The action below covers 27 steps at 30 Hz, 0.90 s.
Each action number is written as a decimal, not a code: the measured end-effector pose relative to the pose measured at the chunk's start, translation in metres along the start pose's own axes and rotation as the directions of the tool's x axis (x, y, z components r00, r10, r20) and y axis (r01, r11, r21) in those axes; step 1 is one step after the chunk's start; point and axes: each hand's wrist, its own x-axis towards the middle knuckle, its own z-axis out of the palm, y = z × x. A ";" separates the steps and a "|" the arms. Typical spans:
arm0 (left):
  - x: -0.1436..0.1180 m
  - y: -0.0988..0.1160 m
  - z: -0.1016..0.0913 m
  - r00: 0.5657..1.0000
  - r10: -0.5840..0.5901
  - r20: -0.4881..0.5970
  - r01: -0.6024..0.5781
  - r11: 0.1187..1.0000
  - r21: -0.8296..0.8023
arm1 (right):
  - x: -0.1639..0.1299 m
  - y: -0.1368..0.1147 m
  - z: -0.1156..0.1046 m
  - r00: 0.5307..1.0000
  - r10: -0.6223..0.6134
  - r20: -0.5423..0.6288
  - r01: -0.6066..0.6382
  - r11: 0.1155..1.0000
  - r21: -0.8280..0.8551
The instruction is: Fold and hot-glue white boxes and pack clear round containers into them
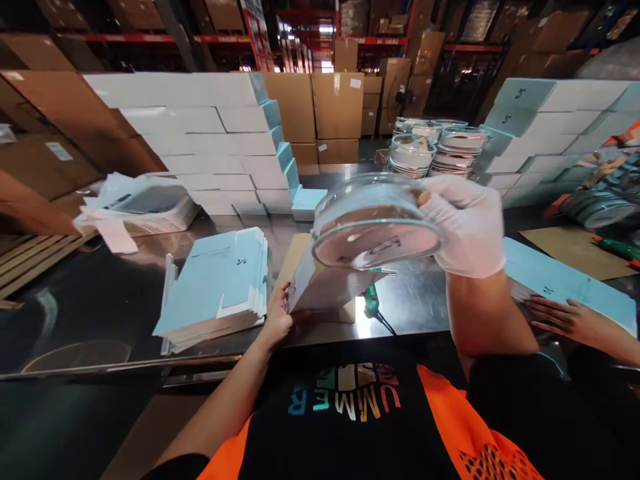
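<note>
Gloved right hand (467, 223) holds a glass dish (375, 223) above a half-open box (325, 287).

The right grip is closed on the dish's rim, tilting it over the desk (100, 300). The bare left hand (279, 319) pinches the box's edge, steadying it. The dish is not yet inside. Flat boxes (217, 287) lie left; more dishes (435, 150) wait behind; filled boxes (220, 133) are stacked beyond. Another person's hand (565, 319) rests at right.
</note>
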 end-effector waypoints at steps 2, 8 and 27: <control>0.000 -0.001 0.000 1.000 -0.002 0.003 0.002 1.000 -0.010 | 0.005 -0.007 -0.002 0.979 -0.028 -0.201 0.043 0.997 0.069; -0.004 -0.009 -0.003 1.000 -0.004 0.018 0.005 0.998 -0.062 | -0.017 0.006 0.034 0.978 0.096 -0.187 -0.022 0.932 0.363; -0.003 -0.014 -0.001 0.985 0.062 0.162 -0.084 0.988 0.133 | -0.038 0.029 0.044 0.910 -0.132 0.393 0.201 0.970 -0.140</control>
